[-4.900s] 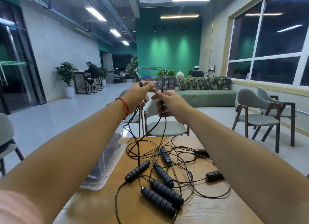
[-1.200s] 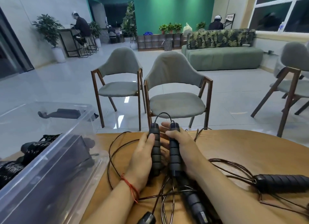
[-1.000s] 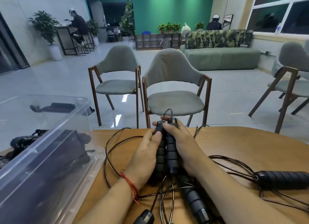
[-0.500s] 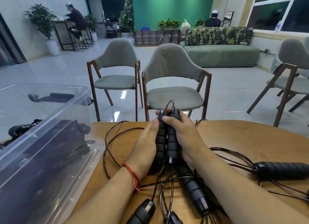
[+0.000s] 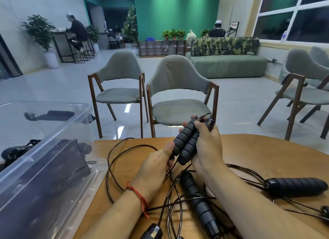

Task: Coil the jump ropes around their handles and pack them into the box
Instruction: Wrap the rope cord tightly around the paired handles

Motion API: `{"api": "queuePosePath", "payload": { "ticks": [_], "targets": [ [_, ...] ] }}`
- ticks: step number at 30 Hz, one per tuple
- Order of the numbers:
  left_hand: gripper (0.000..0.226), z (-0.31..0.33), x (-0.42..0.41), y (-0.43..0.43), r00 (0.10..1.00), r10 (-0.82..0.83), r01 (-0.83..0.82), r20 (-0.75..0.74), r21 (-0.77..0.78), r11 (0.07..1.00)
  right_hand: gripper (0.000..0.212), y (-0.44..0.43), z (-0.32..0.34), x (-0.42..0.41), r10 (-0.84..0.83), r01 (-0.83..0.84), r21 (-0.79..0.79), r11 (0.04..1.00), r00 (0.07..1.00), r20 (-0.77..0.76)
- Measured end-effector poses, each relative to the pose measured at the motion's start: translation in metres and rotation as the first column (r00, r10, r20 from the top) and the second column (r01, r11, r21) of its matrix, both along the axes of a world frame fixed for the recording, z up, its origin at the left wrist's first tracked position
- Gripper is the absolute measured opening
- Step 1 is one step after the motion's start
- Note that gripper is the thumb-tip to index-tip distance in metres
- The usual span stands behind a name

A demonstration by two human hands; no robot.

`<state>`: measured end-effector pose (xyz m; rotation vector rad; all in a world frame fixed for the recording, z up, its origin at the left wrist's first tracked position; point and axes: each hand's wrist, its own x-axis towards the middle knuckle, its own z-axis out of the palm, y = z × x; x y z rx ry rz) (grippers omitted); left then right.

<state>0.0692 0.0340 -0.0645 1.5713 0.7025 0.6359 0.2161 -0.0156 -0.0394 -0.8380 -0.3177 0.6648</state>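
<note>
Head view: shows two ribbed black handles (image 5: 187, 140) pressed side by side and clasped in the right grip (image 5: 208, 146), fingers curled fully round the pair, raised off the table (image 5: 258, 158). Holds them well apart from the clear box (image 5: 44, 167), long axis tilted, with the top ends pointing up and away from the box and the lower ends down and toward it. Pinches at the lower ends with the left grip (image 5: 153, 169), thumb and fingers drawn narrow; cannot tell whether on a handle tip or on the rope beside it. Places the left grip between the box and the handles, so nearer the slack.

Leaves the thin dark rope (image 5: 114, 160) in loose loops on the table, just beside the box and running back under the left grip. Leaves a spare handle (image 5: 201, 203) flat on the table further from the box than the left wrist, and another handle (image 5: 295, 187) furthest from the box of all. Shows dark bundles through the box wall, too blurred to count.

Looks like the start of winding: probably calls for the right grip to steady the pair while the left draws slack from the box side and lays turns crosswise to that tilted long axis. Risks snagging on the spare handle's rope, which crosses the same loops.
</note>
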Motion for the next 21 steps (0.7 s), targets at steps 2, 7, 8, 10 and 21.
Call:
{"api": "queuePosePath", "payload": {
  "ticks": [2,7,8,10,21],
  "targets": [
    [0.073,0.001,-0.002,-0.003,0.999,-0.038,0.038,-0.008,0.039,0.999,0.031,-0.001,0.003,0.0,0.002,-0.002,0.009,1.0,1.0,-0.002],
    [0.051,0.0,-0.007,-0.005,0.975,-0.195,0.211,-0.105,0.163,0.964,0.029,-0.002,0.006,0.0,0.008,-0.009,0.022,1.0,1.0,0.019],
    [0.047,-0.001,-0.006,-0.004,0.976,-0.187,0.204,-0.113,0.178,0.963,0.03,-0.003,0.006,0.0,0.003,-0.004,0.023,1.0,1.0,0.028],
    [0.042,-0.004,-0.004,-0.002,0.983,-0.154,0.17,-0.095,0.188,0.967,0.033,-0.002,0.006,0.0,-0.005,0.004,0.026,1.0,0.999,0.037],
    [0.052,0.004,-0.009,-0.003,0.988,-0.082,0.076,0.127,0.053,0.996,0.037,-0.004,0.005,-0.003,0.051,-0.051,0.025,0.998,0.999,0.018]
  ]
}}
